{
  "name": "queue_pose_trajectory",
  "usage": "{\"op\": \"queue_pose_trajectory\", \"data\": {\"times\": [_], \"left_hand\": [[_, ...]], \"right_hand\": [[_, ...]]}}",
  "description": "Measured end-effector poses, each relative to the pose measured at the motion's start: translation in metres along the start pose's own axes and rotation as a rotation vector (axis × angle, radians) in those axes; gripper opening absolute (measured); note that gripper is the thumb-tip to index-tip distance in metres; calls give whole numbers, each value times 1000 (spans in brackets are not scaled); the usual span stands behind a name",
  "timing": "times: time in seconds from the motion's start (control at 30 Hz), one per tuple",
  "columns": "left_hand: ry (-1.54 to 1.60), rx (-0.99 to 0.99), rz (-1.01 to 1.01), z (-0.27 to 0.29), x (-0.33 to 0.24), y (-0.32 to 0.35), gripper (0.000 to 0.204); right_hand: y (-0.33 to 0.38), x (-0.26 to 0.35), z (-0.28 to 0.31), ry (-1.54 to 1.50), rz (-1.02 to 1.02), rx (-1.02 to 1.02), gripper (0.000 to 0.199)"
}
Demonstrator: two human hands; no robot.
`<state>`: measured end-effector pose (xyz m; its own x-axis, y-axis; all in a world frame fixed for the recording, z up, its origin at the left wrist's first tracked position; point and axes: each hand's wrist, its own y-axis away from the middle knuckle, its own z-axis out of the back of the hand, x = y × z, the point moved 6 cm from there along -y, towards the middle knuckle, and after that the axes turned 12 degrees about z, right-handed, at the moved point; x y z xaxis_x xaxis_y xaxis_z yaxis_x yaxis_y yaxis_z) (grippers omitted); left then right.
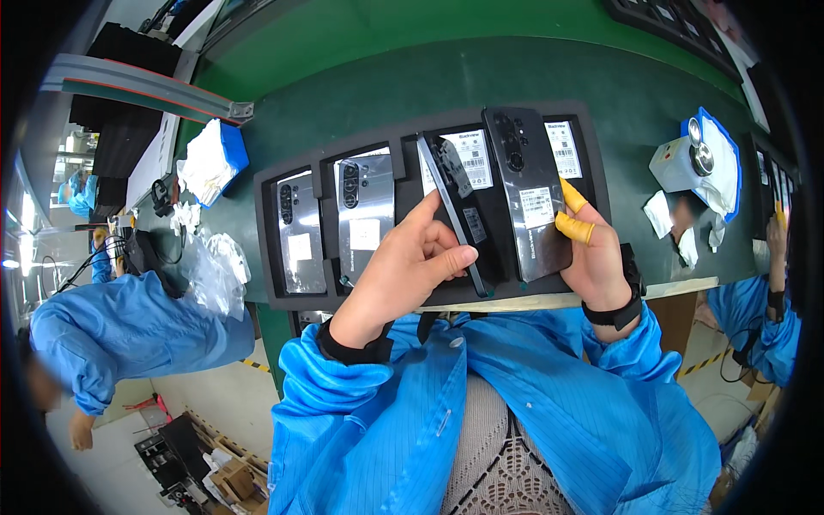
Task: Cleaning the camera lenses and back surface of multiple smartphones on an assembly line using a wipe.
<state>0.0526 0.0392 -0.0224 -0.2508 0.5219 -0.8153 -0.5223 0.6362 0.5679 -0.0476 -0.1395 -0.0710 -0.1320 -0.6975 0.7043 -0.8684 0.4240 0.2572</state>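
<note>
The slim black smartphone with a glossy back and white sticker (530,196) rests in my right hand (598,257), back face up, pinched along its right edge by fingers in yellow rubber cots (573,227). I judge it light, rigid, slick and easily scratched, so the edges are the place to grip it. My left hand (403,266) clasps a second dark phone (453,215) turned on edge, thumb and forefinger along its thin side. Both phones hover just above the black foam tray (273,249) on the green bench (360,94), where two silver-backed phones (302,232) lie in their slots to my left.
</note>
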Motion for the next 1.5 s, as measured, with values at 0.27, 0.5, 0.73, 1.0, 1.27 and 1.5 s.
{"op": "queue_pose_trajectory", "data": {"times": [0.27, 0.5, 0.73, 1.0, 1.27, 1.5], "left_hand": [[190, -216, -46, 12, -10, -10, 57], [311, -375, -337, 15, -10, 7, 40], [-162, -551, -288, 25, -3, 29, 30], [-314, -686, -492, 20, -17, 42, 17], [-294, -622, -468, 17, -16, 40, 26], [-173, -600, -523, 23, -4, 35, 22]], "right_hand": [[-3, -2, 1, -3, -14, -28, 53], [7, 21, -9, 149, 163, 63, 59], [10, 34, 11, 508, 566, 246, 48], [19, 26, 17, 817, 750, 120, 43], [24, 33, 2, 936, 777, 171, 39], [21, 33, 5, 943, 721, 172, 37]]}}
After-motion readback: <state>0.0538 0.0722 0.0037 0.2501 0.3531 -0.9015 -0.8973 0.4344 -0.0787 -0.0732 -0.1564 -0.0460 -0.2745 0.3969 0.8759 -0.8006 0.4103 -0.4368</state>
